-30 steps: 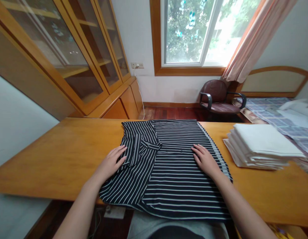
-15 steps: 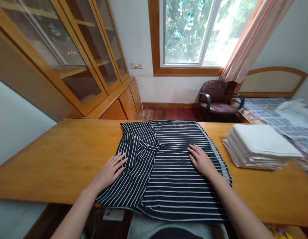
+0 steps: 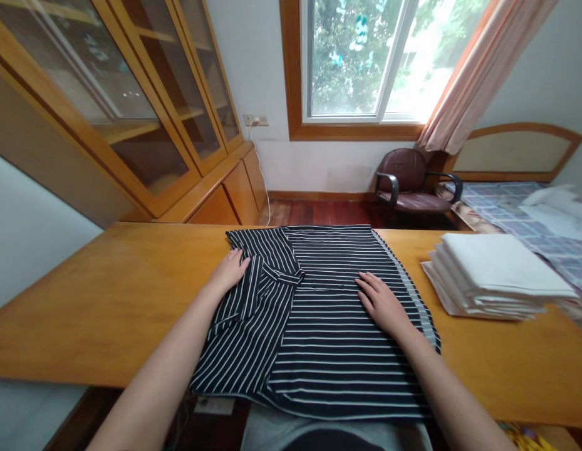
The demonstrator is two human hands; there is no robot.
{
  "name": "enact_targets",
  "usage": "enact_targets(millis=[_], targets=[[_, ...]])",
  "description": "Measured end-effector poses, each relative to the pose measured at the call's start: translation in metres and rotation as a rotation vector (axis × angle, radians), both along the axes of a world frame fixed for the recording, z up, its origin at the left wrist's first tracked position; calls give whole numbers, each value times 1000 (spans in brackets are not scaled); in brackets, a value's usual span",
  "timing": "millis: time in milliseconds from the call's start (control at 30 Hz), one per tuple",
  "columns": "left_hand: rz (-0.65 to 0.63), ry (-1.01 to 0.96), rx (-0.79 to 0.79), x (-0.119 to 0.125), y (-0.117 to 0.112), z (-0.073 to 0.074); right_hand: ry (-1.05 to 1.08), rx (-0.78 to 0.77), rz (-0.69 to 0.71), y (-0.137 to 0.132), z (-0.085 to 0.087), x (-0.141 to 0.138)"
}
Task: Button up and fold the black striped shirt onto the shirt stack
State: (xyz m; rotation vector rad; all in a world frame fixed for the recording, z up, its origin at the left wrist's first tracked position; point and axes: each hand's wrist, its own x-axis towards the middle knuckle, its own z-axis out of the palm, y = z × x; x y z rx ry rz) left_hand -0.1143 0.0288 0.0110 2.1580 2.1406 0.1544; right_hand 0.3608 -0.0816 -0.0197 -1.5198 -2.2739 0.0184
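Observation:
A black shirt with white stripes point(image 3: 337, 338) lies spread flat on the wooden table point(image 3: 145, 282), its collar end to the left and its curved hem to the right. The near edge of the shirt hangs at the table's front edge. My left hand point(image 3: 229, 270) rests on the shirt near the collar at the far left, fingers stretched out over the cloth. On the shirt's right half, close to the button line, my right hand point(image 3: 379, 302) lies flat with fingers apart. Neither hand grips the fabric.
To the right on the table stands a stack of folded white cloths point(image 3: 497, 269). Beyond the table are a brown armchair point(image 3: 403, 181), a bed point(image 3: 497, 203) and a window. A glass-door cabinet point(image 3: 178, 131) stands at the left, with a white cable point(image 3: 260, 163) beside it.
My left hand has slid away from me along the shirt's collar end, and the near left edge of the shirt has shifted slightly right. My right hand stays in place.

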Motion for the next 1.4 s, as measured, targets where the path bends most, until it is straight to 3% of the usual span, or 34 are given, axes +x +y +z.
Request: enact_targets(millis=[133, 267, 633, 800, 1000, 1167, 1400], targets=[[70, -1, -57, 6, 37, -6, -2, -4, 2, 0, -1, 1], [70, 7, -41, 4, 55, -9, -4, -6, 1, -1, 0, 0], [17, 12, -36, -9, 55, -8, -21, -22, -7, -1, 4, -1], [-35, 3, 99, 11, 28, 4, -24, -21, -18, -3, 8, -3], [-293, -15, 107, 36, -44, 0, -1, -2, 3, -1, 2, 0], [-477, -35, 56, 19, -91, -8, -7, 0, -5, -1, 1, 0], [-604, -18, 45, -8, -117, -3, -21, -20, -15, -2, 4, -1]])
